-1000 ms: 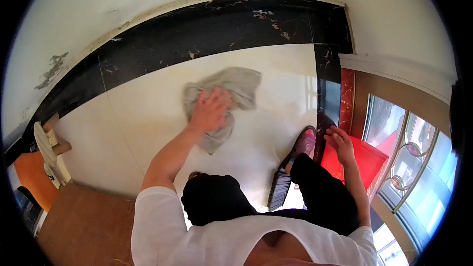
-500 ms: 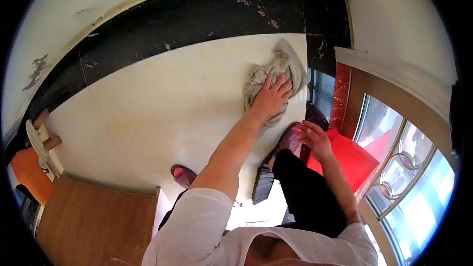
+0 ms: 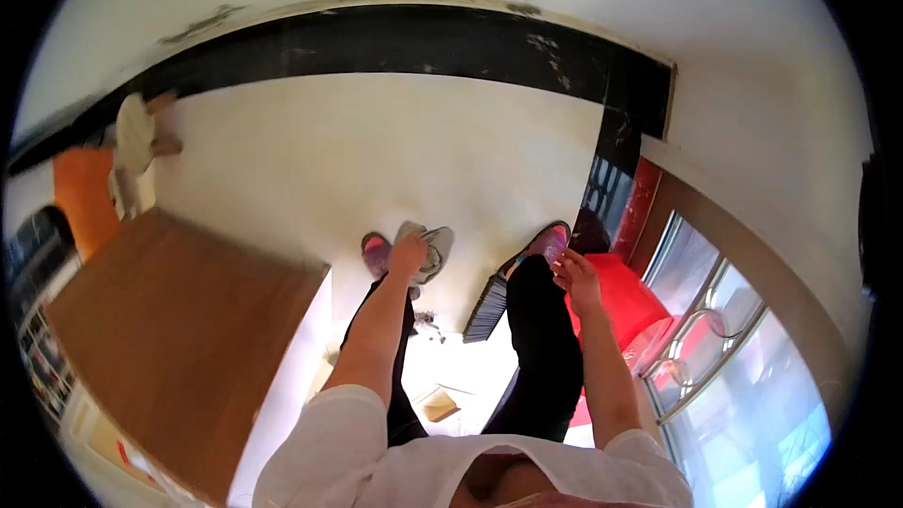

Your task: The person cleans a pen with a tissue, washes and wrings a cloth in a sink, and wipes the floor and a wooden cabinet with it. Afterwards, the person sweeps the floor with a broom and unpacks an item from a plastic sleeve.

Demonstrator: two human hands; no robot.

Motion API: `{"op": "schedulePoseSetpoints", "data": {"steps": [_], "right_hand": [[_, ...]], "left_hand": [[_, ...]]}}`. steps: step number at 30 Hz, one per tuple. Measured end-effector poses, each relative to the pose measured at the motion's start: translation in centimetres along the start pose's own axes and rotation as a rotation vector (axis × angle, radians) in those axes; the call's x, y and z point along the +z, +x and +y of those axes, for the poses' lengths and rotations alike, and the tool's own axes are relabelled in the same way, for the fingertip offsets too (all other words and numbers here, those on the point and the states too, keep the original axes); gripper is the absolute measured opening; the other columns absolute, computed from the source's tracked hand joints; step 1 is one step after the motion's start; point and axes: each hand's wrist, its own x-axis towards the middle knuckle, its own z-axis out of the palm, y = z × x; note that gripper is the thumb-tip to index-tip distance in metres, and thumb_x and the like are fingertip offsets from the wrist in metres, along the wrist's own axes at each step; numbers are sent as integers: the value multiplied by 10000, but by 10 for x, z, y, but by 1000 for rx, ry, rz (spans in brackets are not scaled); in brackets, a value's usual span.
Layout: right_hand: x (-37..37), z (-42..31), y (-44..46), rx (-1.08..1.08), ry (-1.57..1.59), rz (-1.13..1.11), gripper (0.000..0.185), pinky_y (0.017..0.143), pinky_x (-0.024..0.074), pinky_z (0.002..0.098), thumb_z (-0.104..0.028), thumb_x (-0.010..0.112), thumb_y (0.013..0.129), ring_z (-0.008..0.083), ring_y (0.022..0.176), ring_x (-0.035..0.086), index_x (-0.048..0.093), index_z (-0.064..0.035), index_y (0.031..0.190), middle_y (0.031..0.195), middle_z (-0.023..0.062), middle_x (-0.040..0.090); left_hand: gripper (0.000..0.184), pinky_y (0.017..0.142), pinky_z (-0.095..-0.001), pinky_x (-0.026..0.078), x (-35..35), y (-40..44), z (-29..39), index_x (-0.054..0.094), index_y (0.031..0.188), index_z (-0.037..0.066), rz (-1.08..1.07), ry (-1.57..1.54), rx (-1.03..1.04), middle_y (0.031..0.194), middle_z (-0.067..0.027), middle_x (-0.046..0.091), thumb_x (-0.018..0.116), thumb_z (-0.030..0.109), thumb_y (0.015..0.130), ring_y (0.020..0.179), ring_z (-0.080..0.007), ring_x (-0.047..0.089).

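Observation:
My left hand [image 3: 407, 254] reaches down to the pale floor, its fingers closed around a bunched grey cloth [image 3: 435, 250]. The cloth lies between my two feet, close beside the purple-and-pink shoe [image 3: 374, 252] on my left foot. My right hand [image 3: 577, 280] hangs by my right knee with nothing in it, its fingers loosely bent and apart. Below the other purple shoe [image 3: 548, 243] a broom head with black bristles [image 3: 486, 309] rests on the floor. Small dark debris [image 3: 430, 325] lies between the cloth and the bristles.
A brown wooden box or cabinet [image 3: 188, 320] stands at left, near an orange object [image 3: 85, 193]. Something red [image 3: 621, 306] sits at right beside a glass-paned door [image 3: 701, 320]. Black skirting [image 3: 376, 42] edges the floor [image 3: 376, 146]. A tan piece [image 3: 438, 404] lies between my legs.
My left hand has drawn the cloth from the upper right of the floor down and left, near my left foot, and now grips it bunched instead of pressing flat. The view has shifted.

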Motion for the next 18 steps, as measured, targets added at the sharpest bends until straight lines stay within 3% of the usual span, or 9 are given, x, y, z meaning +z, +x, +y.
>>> {"op": "schedulePoseSetpoints", "data": {"steps": [1, 3, 5, 7, 8, 10, 12, 16, 18], "right_hand": [[9, -13, -15, -3, -29, -34, 365, 728, 455, 283, -171, 476, 845, 175, 936, 543, 428, -60, 1190, 1092, 64, 523], [30, -36, -53, 6, -160, -131, 465, 817, 414, 323, -210, 492, 839, 206, 1083, 457, 352, -75, 1261, 1207, 85, 447], [56, -53, -97, -43, -290, -178, 553, 859, 381, 341, -267, 517, 819, 211, 1118, 418, 298, -66, 1285, 1239, 90, 411], [85, -74, -147, -79, -383, -229, 737, 938, 311, 353, -357, 556, 777, 227, 1181, 345, 178, -49, 1329, 1307, 88, 329], [91, -71, -158, -91, -415, -266, 737, 938, 311, 353, -357, 556, 777, 227, 1181, 345, 178, -49, 1329, 1307, 88, 329], [102, -66, -180, -146, -157, -635, 654, 970, 262, 347, -254, 530, 813, 226, 1217, 282, 192, -25, 1325, 1329, 120, 290], [118, -73, -214, -53, -132, -718, 594, 976, 256, 319, -231, 510, 827, 221, 1187, 325, 241, 1, 1303, 1280, 129, 358], [148, -90, -257, -212, -481, -909, 444, 944, 308, 321, -215, 462, 855, 205, 1112, 414, 373, -22, 1245, 1221, 105, 424], [170, -112, -298, -90, -645, -750, 393, 896, 355, 324, -220, 470, 857, 189, 1082, 453, 411, -55, 1209, 1165, 73, 481]], "left_hand": [[189, 686, -428, 473, -12, -13, -1, 568, 811, 30, 21, -108, 113, 870, -170, 562, 463, 173, 746, 797, -331, 566], [195, 664, -405, 479, -32, -48, 9, 568, 819, 33, -15, -195, 95, 852, -150, 572, 474, 192, 758, 781, -296, 578], [203, 636, -354, 486, -86, -101, 50, 568, 844, 47, -197, -683, -29, 820, -100, 585, 478, 219, 787, 754, -223, 588], [228, 679, -317, 470, -137, -162, 93, 568, 904, 51, -397, -1359, -347, 845, -66, 592, 488, 239, 801, 782, -175, 579], [261, 728, -306, 456, -144, -184, 100, 568, 947, 45, -491, -1614, -523, 884, -62, 596, 505, 249, 798, 818, -166, 572], [265, 740, -302, 458, -166, -232, 120, 569, 970, 53, -558, -1738, -470, 931, -46, 595, 496, 254, 814, 810, -155, 575], [260, 741, -269, 446, -171, -277, 129, 562, 990, 61, -478, -1820, -262, 918, -39, 583, 482, 229, 808, 830, -118, 551], [282, 773, -256, 424, -196, -370, 112, 553, 1003, 24, -128, -1924, -101, 966, -51, 578, 455, 215, 820, 869, -121, 538], [335, 781, -279, 432, -195, -421, 89, 534, 1038, -3, 116, -2095, -45, 990, -74, 575, 462, 233, 811, 881, -153, 549]]}}
